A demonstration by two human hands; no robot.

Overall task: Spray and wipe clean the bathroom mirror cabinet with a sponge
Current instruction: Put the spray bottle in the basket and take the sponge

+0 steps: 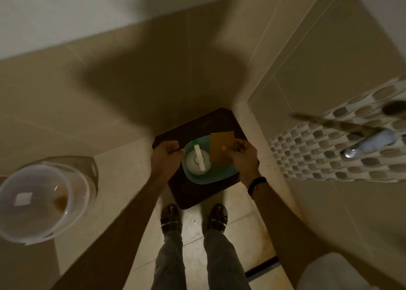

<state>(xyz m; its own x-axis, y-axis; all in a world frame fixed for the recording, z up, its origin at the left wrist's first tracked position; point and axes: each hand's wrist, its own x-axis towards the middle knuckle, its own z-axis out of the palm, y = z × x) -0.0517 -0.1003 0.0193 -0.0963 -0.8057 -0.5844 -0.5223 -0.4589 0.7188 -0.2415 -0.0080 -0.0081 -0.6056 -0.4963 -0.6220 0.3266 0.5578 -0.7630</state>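
A teal basin (219,177) rests on a dark brown stool (197,193) in the tiled corner. A white spray bottle (197,160) with a green-tipped nozzle stands inside the basin. My right hand (243,158) pinches a flat tan sponge (222,147) over the basin's right rim. My left hand (167,153) is curled at the basin's left rim, apparently gripping its edge. The mirror cabinet is out of view.
A translucent bucket (39,202) stands on the floor at the left. A chrome tap (369,145) and a thin pipe stick out of the mosaic-tiled wall at the right. A white toilet (336,272) sits at the bottom right. My sandalled feet stand just before the stool.
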